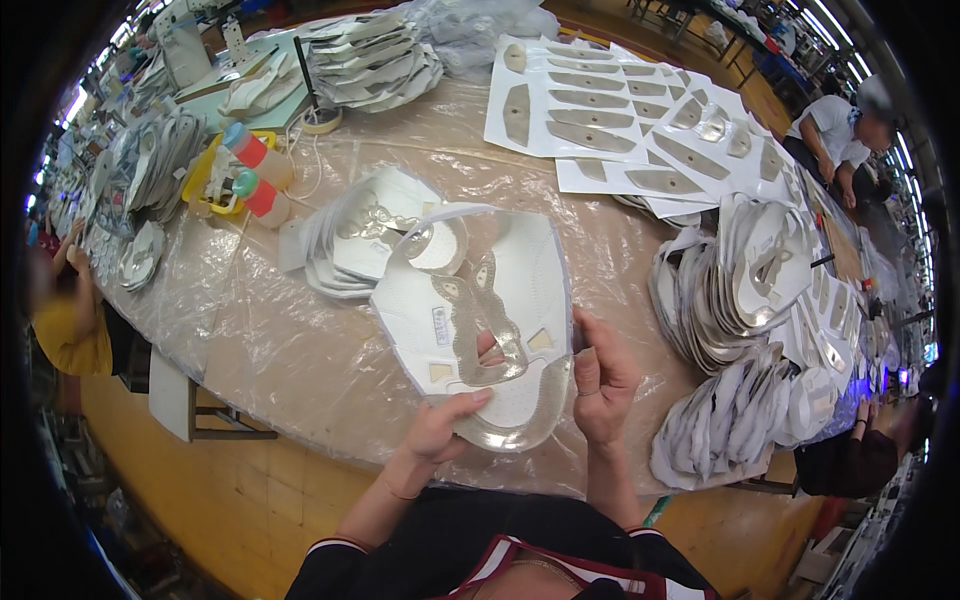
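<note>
A white shoe upper with beige reinforcement patches along its opening and toe is raised over the table in front of me. My left hand grips its lower left edge, thumb on top; a fingertip shows through the upper's opening from behind. At the right edge, my right hand closes on the upper with bent fingers, and a ring is on one of them. Just beyond it lies a small stack of similar white uppers, partly covered by the held one.
Adhesive patch sheets lie at the back right. Tall piles of shoe uppers and white pieces stand on the right. Two red-labelled bottles stand by a yellow basket on the left. Co-workers sit on both sides.
</note>
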{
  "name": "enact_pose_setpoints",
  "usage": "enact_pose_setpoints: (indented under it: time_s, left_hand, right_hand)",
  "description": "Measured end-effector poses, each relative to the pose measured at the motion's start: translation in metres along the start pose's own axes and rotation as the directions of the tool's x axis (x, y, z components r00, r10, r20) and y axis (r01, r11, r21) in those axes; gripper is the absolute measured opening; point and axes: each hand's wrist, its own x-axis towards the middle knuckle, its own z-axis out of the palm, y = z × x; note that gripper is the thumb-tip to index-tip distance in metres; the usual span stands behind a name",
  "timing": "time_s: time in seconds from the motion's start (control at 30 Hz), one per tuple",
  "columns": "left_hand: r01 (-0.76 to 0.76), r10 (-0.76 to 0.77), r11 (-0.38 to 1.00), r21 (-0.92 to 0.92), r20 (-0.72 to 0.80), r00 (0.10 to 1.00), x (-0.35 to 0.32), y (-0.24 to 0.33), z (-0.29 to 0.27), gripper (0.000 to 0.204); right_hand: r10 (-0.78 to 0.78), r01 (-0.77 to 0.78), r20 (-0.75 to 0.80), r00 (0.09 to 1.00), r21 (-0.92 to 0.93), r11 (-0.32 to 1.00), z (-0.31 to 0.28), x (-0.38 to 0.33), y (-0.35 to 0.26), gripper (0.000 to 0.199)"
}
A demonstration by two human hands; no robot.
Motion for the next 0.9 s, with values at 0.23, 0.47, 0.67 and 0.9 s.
enact_pose_setpoints:
  time_s: [0.23,0.47,0.67,0.9]
  left_hand:
    - [0.007,-0.006,0.997,0.074,-0.023,1.000,0.002,0.008,-0.002,0.073]
    - [-0.007,0.008,1.000,0.008,-0.040,0.999,0.001,0.013,-0.003,0.074]
    - [0.041,-0.041,0.999,-0.009,-0.029,0.999,0.004,0.008,0.003,0.075]
    - [0.040,-0.040,0.999,-0.011,-0.022,0.999,0.005,0.003,0.010,0.073]
  right_hand:
    - [0.103,-0.100,0.051,0.993,-0.069,0.993,-0.011,0.000,0.002,0.029]
    - [0.172,-0.192,0.234,0.957,0.066,0.979,-0.027,-0.008,0.001,0.032]
    - [0.148,-0.169,0.179,0.973,0.107,0.980,-0.018,-0.018,0.007,0.033]
    - [0.128,-0.136,0.110,0.986,0.064,0.989,-0.020,-0.014,0.010,0.028]
